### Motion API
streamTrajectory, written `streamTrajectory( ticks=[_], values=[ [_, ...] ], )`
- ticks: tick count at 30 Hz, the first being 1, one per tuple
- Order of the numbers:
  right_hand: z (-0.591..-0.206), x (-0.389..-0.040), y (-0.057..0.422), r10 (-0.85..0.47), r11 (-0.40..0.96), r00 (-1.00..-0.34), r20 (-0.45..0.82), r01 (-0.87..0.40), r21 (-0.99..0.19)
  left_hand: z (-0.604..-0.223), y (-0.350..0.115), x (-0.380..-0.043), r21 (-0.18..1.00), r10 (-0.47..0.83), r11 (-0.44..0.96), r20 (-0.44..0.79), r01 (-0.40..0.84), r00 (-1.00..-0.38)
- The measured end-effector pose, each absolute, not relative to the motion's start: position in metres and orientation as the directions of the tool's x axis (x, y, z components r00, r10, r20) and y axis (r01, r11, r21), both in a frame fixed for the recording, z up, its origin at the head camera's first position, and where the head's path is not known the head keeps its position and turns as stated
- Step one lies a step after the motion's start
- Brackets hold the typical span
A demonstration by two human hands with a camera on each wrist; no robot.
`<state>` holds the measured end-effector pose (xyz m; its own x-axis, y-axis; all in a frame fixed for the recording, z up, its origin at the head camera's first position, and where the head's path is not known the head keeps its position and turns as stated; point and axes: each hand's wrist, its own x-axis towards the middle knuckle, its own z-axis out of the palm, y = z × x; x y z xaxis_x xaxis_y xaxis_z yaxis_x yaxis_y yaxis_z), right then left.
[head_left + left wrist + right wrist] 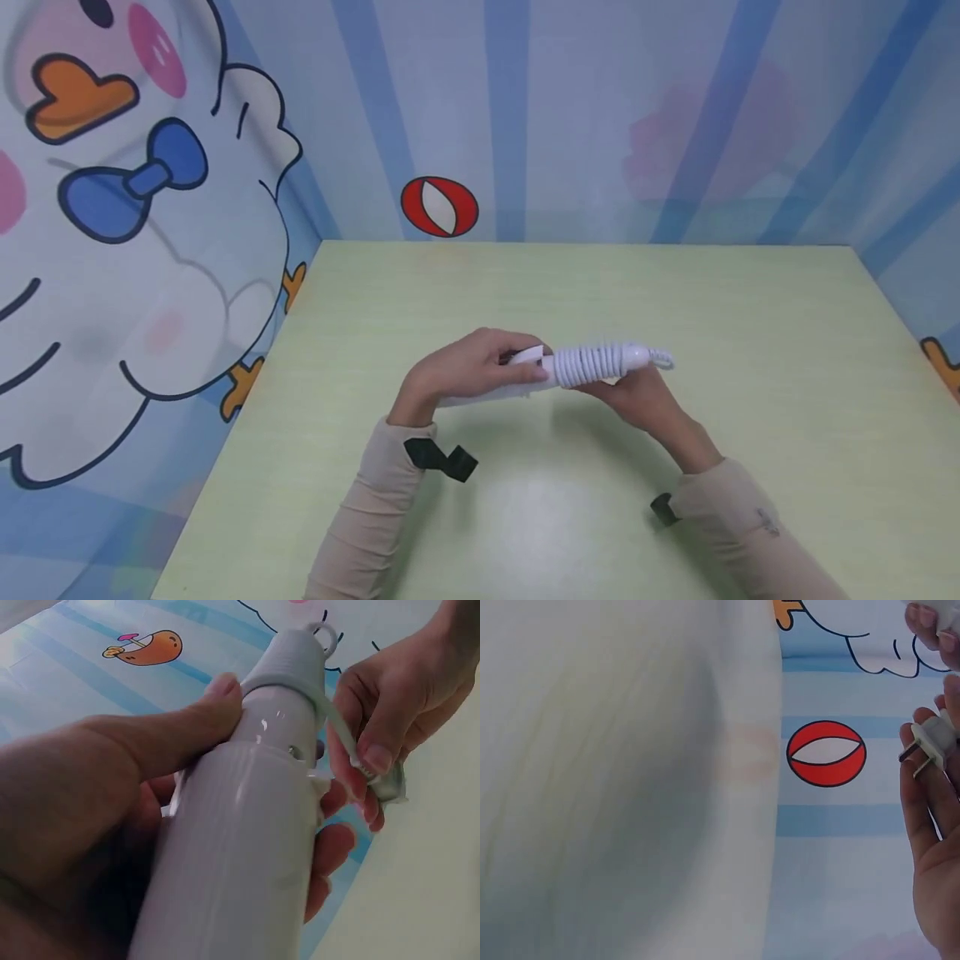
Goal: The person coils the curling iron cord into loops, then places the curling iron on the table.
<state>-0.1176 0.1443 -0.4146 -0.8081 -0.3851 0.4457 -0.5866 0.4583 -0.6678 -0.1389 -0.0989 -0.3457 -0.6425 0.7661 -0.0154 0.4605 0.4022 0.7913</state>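
The pale green desk (750, 333) carries nothing but the work, which is held just above its middle, in front of the striped blue cartoon wall (570, 108). The thing in hand is a white plastic appliance (555, 371), a smooth tube lying roughly level, with its white cord (596, 363) coiled in tight turns round the right end and a small hanging loop (663, 359) at the tip. The left hand (468, 371) is wrapped round the smooth barrel, thumb pressed along it near the coil. The right hand (637, 396) sits under the coiled end, fingertips pinching the plug (930, 742) at the cord's free end (its two prongs stick out past the fingers). The body looks rigid, light and glossy, so likely slippery; a full wrap round the barrel seems the safest hold. The cord is springy and will probably loosen if let go, so it is better controlled by the hard plug than by the soft wire
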Motion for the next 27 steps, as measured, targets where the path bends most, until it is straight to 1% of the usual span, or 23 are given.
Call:
streamTrajectory(
  ticks=[2, 4, 5, 7, 8, 11, 16, 23, 27],
  values=[
    [-0.408, -0.115, 0.147, -0.461, 0.456, -0.749, 0.476, -0.660, -0.597, -0.347, -0.100, -0.140, 0.790, 0.813, 0.376, -0.031, 0.483, -0.581],
    [-0.403, -0.114, 0.151, -0.555, 0.391, -0.663, 0.502, -0.741, -0.546, -0.347, -0.101, -0.140, 0.793, 0.848, 0.355, -0.051, 0.495, -0.528],
    [-0.401, -0.115, 0.153, -0.594, 0.344, -0.621, 0.512, -0.771, -0.536, -0.347, -0.100, -0.140, 0.795, 0.859, 0.351, -0.062, 0.495, -0.508],
    [-0.397, -0.116, 0.157, -0.649, 0.268, -0.581, 0.491, -0.779, -0.567, -0.347, -0.099, -0.138, 0.795, 0.873, 0.349, -0.083, 0.496, -0.481],
    [-0.396, -0.117, 0.158, -0.672, 0.256, -0.575, 0.466, -0.772, -0.582, -0.348, -0.097, -0.137, 0.790, 0.875, 0.356, -0.095, 0.499, -0.475],
    [-0.394, -0.120, 0.162, -0.725, 0.312, -0.578, 0.373, -0.759, -0.571, -0.353, -0.092, -0.132, 0.748, 0.868, 0.399, -0.122, 0.531, -0.481],
    [-0.392, -0.123, 0.165, -0.776, 0.426, -0.578, 0.251, -0.775, -0.467, -0.365, -0.082, -0.123, 0.656, 0.852, 0.462, -0.141, 0.597, -0.505],
    [-0.404, -0.125, 0.163, -0.825, 0.438, -0.517, 0.228, -0.840, -0.320, -0.390, -0.070, -0.116, 0.553, 0.832, 0.519, -0.152, 0.652, -0.534],
    [-0.415, -0.127, 0.160, -0.828, 0.449, -0.507, 0.238, -0.855, -0.260, -0.404, -0.062, -0.115, 0.489, 0.815, 0.548, -0.128, 0.679, -0.565]
  ],
)
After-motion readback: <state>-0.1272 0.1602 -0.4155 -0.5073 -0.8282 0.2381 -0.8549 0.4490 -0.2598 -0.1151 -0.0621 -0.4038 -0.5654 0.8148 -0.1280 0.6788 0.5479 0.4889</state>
